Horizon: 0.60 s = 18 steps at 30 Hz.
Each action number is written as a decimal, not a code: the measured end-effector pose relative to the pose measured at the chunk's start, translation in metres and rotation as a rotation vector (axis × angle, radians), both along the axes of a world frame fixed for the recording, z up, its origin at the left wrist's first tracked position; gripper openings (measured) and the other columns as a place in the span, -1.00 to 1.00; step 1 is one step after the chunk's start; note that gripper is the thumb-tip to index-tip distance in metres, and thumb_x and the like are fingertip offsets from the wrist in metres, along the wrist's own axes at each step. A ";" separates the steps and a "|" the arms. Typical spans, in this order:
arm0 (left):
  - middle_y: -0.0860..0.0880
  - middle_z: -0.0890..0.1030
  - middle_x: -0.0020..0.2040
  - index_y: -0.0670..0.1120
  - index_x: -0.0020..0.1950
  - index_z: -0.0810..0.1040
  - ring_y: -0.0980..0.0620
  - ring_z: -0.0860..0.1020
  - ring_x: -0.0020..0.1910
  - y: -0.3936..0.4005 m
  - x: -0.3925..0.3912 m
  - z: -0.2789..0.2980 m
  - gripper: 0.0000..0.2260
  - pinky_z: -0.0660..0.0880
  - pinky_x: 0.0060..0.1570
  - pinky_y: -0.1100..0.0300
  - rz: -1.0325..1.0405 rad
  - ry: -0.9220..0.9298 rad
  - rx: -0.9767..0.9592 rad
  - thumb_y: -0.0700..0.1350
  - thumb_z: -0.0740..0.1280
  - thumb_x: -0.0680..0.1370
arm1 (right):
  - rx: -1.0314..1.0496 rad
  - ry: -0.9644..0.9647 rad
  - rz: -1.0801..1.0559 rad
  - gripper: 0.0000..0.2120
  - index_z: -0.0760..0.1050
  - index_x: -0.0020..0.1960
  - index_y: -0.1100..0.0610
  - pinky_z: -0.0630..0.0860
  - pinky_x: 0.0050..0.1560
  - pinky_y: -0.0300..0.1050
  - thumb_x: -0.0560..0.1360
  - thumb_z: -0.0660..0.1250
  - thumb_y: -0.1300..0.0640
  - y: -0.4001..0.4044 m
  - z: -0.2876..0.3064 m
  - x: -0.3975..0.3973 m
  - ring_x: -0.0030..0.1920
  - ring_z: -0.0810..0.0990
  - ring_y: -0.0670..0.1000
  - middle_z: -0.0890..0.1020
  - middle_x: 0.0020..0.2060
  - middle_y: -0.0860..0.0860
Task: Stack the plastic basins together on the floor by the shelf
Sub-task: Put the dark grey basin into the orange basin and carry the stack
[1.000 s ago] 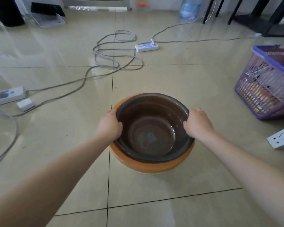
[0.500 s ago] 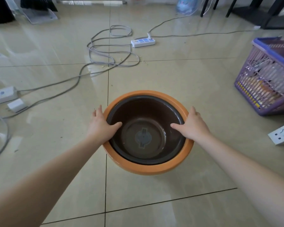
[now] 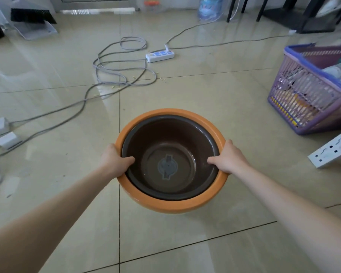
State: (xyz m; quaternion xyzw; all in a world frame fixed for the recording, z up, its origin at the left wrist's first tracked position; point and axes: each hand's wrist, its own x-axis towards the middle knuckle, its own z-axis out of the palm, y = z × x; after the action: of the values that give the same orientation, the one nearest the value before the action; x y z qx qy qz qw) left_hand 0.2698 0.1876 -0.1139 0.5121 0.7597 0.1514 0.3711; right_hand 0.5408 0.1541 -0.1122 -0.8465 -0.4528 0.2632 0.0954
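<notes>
A dark brown basin [image 3: 171,138] sits nested inside a larger orange basin [image 3: 165,203]; only the orange rim and front wall show around it. My left hand [image 3: 114,161] grips the left rim of the pair, thumb inside the brown basin and fingers outside the orange one. My right hand [image 3: 227,159] grips the right rim the same way. The stacked basins are just above or on the tiled floor; I cannot tell which.
A grey cable [image 3: 114,75] loops across the floor to a white power strip [image 3: 159,55]. A purple laundry basket [image 3: 311,99] stands at the right, a white perforated bracket [image 3: 331,150] below it. A charger block [image 3: 7,139] lies at the left. Black furniture legs [image 3: 303,18] at far right.
The brown basin has sunk fully into the orange one. My hands shifted from the brown basin's rim to gripping both rims together, thumbs inside.
</notes>
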 end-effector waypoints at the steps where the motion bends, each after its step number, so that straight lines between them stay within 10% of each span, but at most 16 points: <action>1: -0.10 0.47 -0.10 -0.16 0.29 0.31 -0.03 0.49 -0.15 0.003 0.009 0.007 -0.55 0.44 -0.29 0.17 -0.023 -0.003 0.019 -0.12 0.37 0.47 | 0.014 0.002 -0.018 -0.38 0.28 0.29 0.25 0.48 0.04 -0.01 0.38 0.46 0.01 -0.002 0.007 0.010 0.19 0.54 0.24 0.54 0.21 0.20; 18: -0.10 0.49 0.02 -0.15 0.28 0.31 -0.13 0.54 0.02 -0.002 0.319 0.018 -0.53 0.55 -0.03 0.01 -0.411 -0.157 -0.026 -0.06 0.36 0.44 | 0.001 -0.089 -0.379 -0.23 0.25 0.39 0.25 0.54 0.07 0.05 0.32 0.51 -0.01 -0.097 0.047 0.292 0.12 0.57 0.23 0.55 0.17 0.19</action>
State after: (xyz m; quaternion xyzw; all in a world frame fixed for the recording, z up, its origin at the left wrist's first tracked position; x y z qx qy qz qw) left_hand 0.5892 0.1855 -0.0955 0.6381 0.6099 0.1019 0.4589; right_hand 0.8326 0.0567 -0.0648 -0.9274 -0.2891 0.2026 0.1238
